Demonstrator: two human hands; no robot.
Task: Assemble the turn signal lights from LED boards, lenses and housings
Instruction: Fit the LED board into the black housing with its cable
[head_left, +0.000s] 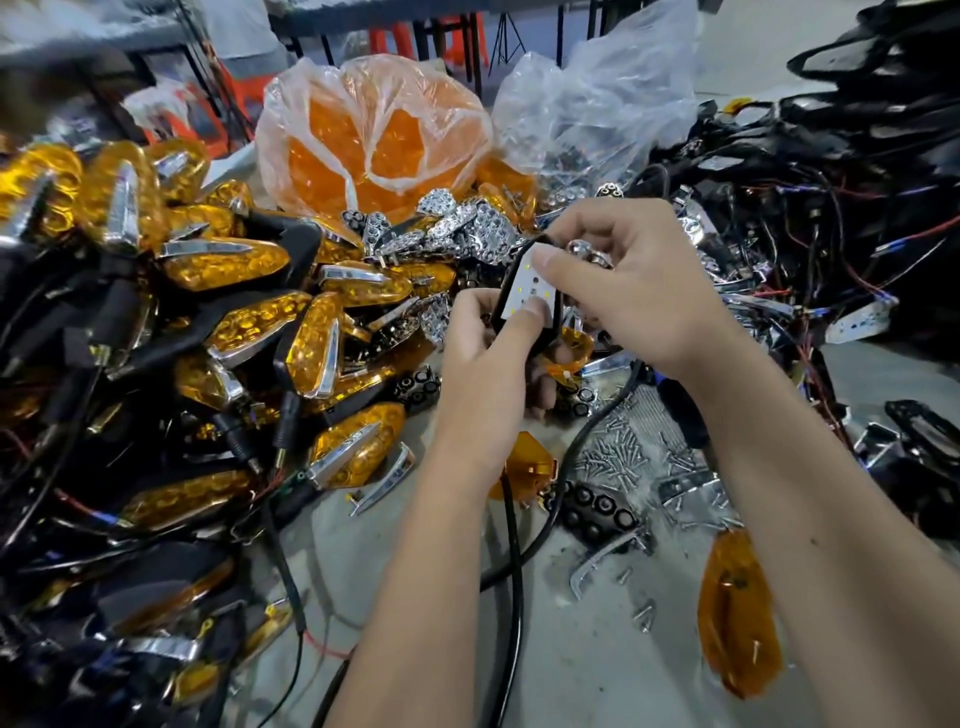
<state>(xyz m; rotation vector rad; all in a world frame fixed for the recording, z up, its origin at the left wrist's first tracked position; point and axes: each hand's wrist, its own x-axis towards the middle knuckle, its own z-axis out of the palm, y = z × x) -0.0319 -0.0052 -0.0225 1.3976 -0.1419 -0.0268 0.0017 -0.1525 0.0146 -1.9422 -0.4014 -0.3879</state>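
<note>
Amber finished lights (249, 322) heaped left, black housing (524, 332) gripped mid-frame above the desk (597, 649) by left hand (483, 358), white LED board (530, 288) pressed in by right hand (618, 280) fingertips; best pushed evenly, edges flush, wires clear, before fitting a lens (737, 613).

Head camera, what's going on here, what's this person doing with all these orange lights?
A person is putting together a turn signal. The left hand grips a black housing while the right hand presses a white LED board into it. Finished amber lights are heaped on the left, chrome reflectors and a bag of orange lenses lie behind, and loose screws sit by the right forearm. No lens is on this unit yet.
</note>
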